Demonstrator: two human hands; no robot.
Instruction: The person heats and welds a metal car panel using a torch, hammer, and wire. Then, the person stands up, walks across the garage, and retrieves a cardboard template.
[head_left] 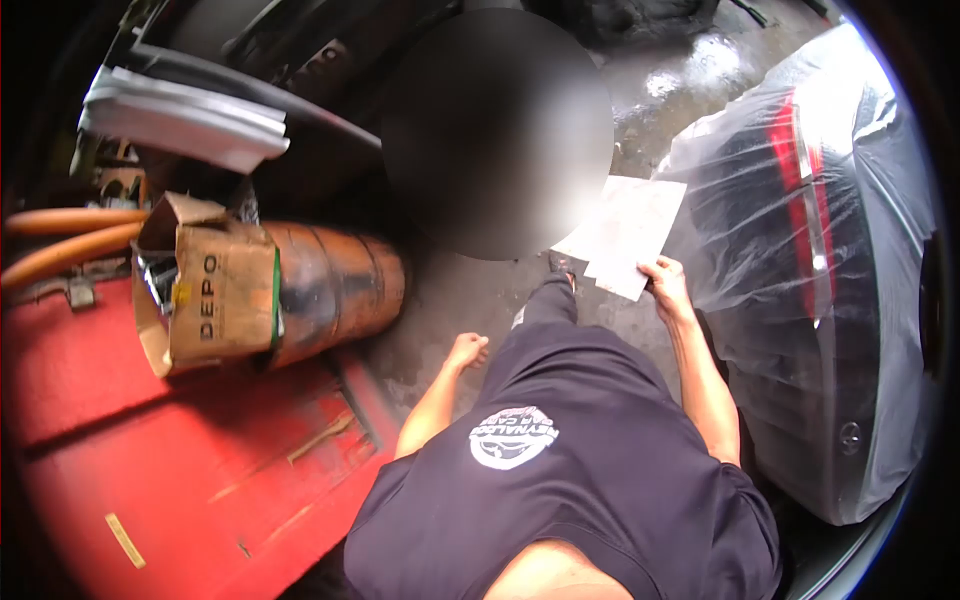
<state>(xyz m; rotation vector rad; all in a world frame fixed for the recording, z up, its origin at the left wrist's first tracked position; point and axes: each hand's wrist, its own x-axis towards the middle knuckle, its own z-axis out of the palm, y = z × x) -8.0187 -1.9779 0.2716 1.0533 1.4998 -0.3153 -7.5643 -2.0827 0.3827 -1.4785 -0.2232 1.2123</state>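
Observation:
My right hand point(667, 284) pinches the lower corner of some white paper sheets point(637, 222), held out in front of me. The sheets overlap and fan apart a little; any writing on them is too faint to read. A blurred round patch covers part of the view beside their left edge. My left hand point(467, 352) hangs at my left side with its fingers curled in. Nothing shows in it, and it touches nothing.
To my right stands a car point(790, 300) wrapped in clear plastic sheeting. At left, an open cardboard box point(225, 295) marked DEPO sits on an orange-brown drum point(345, 285). A red panel point(200, 450) and orange hoses point(75, 222) are near it. Grey floor point(440, 290) lies between.

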